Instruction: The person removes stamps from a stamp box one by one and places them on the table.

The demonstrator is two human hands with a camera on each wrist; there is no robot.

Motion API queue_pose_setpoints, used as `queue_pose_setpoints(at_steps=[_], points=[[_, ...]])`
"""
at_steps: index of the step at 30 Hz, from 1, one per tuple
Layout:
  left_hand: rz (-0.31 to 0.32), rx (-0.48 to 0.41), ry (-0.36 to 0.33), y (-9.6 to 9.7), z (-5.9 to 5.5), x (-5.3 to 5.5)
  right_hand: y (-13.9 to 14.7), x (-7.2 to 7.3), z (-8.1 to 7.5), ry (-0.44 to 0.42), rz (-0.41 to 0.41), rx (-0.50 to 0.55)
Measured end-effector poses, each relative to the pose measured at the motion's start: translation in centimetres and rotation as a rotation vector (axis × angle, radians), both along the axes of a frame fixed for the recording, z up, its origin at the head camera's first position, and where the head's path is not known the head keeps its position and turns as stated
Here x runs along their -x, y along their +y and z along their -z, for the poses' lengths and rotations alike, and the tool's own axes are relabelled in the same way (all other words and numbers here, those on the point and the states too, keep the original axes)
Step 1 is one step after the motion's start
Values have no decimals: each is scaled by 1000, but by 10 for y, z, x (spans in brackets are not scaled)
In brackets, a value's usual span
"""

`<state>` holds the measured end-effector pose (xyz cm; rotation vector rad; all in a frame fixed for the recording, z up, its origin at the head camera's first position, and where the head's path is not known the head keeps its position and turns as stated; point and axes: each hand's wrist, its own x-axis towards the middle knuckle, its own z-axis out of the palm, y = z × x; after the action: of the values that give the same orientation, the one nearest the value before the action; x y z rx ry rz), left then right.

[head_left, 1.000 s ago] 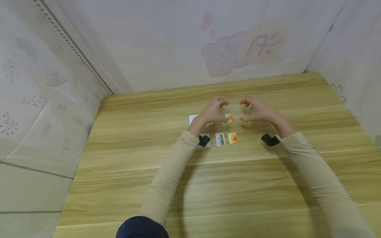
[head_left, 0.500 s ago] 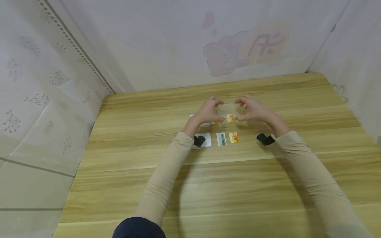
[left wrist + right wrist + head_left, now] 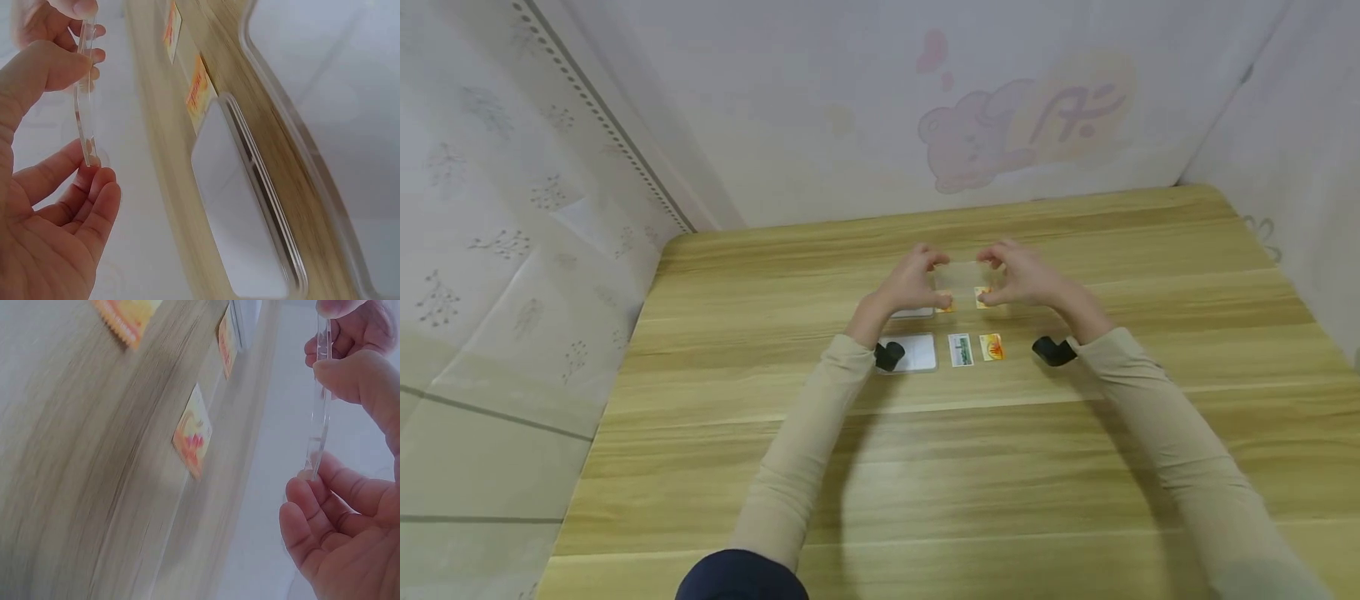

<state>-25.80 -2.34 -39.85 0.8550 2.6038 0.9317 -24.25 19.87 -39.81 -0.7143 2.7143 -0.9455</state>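
A thin, clear, rectangular plastic case [image 3: 85,119] is raised above the table, between both hands. My left hand [image 3: 912,283] pinches its left edge, thumb on the near side and fingertips on the far side. On the opposite edge my right hand [image 3: 1021,277] grips it the same way. Beneath the case lie two small orange-and-yellow stamps [image 3: 195,434], partly covered by the hands in the head view. Closer to me are a stamp with a green picture [image 3: 960,350] and another orange-yellow stamp [image 3: 991,347]. Whether the case holds anything is hard to tell.
A white, clear-edged flat case [image 3: 920,353] lies left of the near stamps. Behind it a stack of similar white cases [image 3: 234,206] is partly hidden by my left hand. The wooden table [image 3: 880,483] meets a pale printed curtain [image 3: 820,150] at its back.
Both hands have shifted left with the clear case, uncovering the right far stamp and more of the near white case. The hands came closer together at first; the stamps stay on the table.
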Motion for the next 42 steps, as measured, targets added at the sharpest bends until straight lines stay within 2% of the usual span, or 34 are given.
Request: queue_pose_setpoints(at_steps=[6,9,16,24,42], points=[[-18,-2,2,-9,-1,-2,-9,1,0,-36,-4,14],[-27,-19,-18,-13,-2,-4,-13,2,1,-36,-9,12],[-37,-25,-16,-22,0,-3,-21,5,2,-9,-29,7],[-48,-39,-9,-33,2,-4,-32,5,3,-38,-30,23],[-35,-54,-9,-57,6,-5,-55,8,12,7,-68,40]])
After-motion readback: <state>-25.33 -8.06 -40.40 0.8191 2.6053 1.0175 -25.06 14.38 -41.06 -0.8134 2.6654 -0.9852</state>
